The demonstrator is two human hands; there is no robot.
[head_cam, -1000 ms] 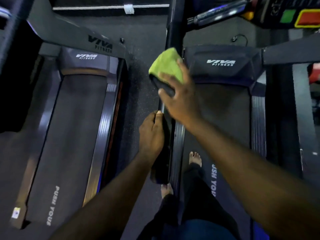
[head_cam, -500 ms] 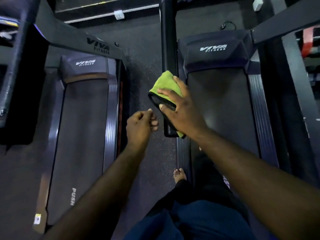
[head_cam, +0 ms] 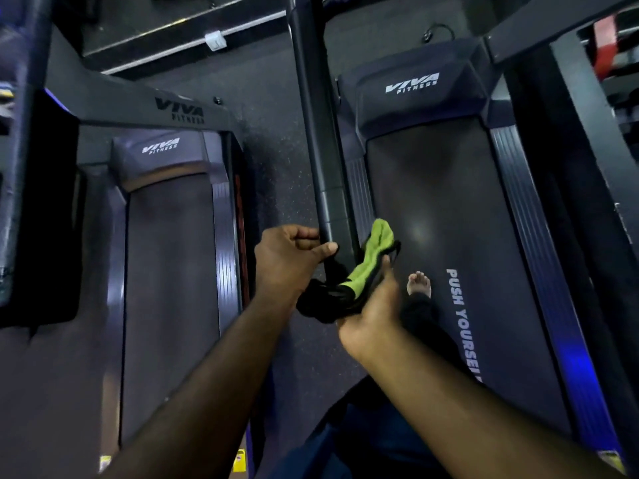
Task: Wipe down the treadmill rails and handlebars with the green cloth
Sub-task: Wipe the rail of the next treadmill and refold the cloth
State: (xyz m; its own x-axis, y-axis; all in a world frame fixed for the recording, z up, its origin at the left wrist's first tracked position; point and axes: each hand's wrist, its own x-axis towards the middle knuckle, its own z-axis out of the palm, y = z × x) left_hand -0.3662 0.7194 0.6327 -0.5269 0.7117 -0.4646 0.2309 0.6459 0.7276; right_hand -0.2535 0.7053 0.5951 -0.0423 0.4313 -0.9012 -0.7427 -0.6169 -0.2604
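Observation:
A dark handlebar (head_cam: 316, 140) of the right treadmill runs down the middle of the head view to its near end. My left hand (head_cam: 288, 259) grips that end, thumb over the top. My right hand (head_cam: 371, 309) is turned palm up just right of the bar's end and holds the green cloth (head_cam: 371, 252), which has a black edge. The cloth is folded and drapes from my fingers against the underside and right flank of the bar. Its lower dark part bunches between my two hands.
I stand on the right treadmill's belt (head_cam: 446, 216), one bare foot (head_cam: 419, 283) showing. Ribbed side rails (head_cam: 534, 216) flank the belt. A second treadmill (head_cam: 171, 257) stands at the left, across a strip of speckled floor (head_cam: 273, 174). An upright frame (head_cam: 584, 140) rises at the right.
My left hand went from hanging free to gripping the handlebar's end. My right hand turned palm up and drew the cloth down along the bar to its end.

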